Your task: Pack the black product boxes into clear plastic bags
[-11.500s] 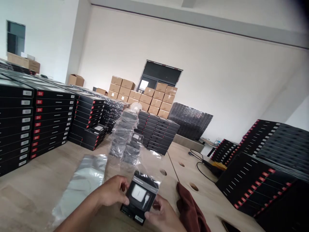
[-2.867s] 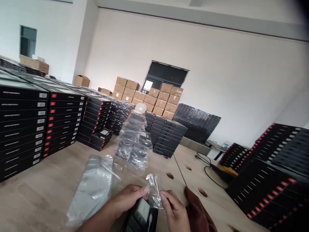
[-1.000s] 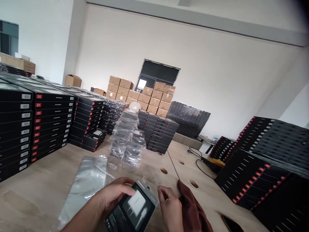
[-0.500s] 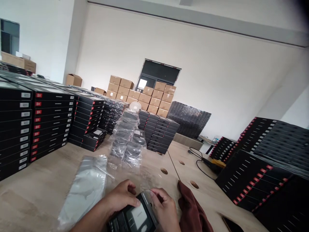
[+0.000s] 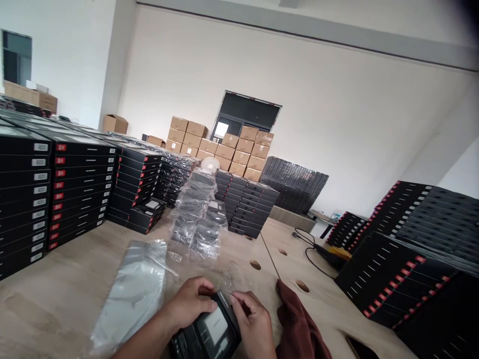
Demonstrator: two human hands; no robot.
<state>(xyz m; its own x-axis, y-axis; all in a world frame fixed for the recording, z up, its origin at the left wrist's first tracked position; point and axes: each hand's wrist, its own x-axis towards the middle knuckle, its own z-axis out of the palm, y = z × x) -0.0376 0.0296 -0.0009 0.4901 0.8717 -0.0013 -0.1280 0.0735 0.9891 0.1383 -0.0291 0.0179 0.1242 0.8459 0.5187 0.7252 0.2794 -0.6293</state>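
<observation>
A flat black box (image 5: 213, 331) with a pale picture on its top lies at the bottom middle, tilted and cut off by the frame edge. My left hand (image 5: 190, 304) is closed on its far left edge, thumb on the top face. At the far right corner my right hand (image 5: 252, 319) pinches with thumb and forefinger, apparently on a clear plastic bag (image 5: 232, 279) whose loose end spreads past the box; the exact grip is hard to see. Left of my hands lies a stack of flat clear bags (image 5: 132, 289).
Bagged black boxes (image 5: 200, 219) lie in an overlapping row ahead. Tall stacks of black boxes (image 5: 80, 184) stand left, and more boxes (image 5: 389, 279) right. A maroon cloth (image 5: 299, 324) lies beside my right hand, near a phone-like dark object (image 5: 357, 345) and a black cable (image 5: 312, 254).
The box has shifted slightly and its top face now catches more glare. My right hand has moved a little left along the far corner; my left hand keeps its hold.
</observation>
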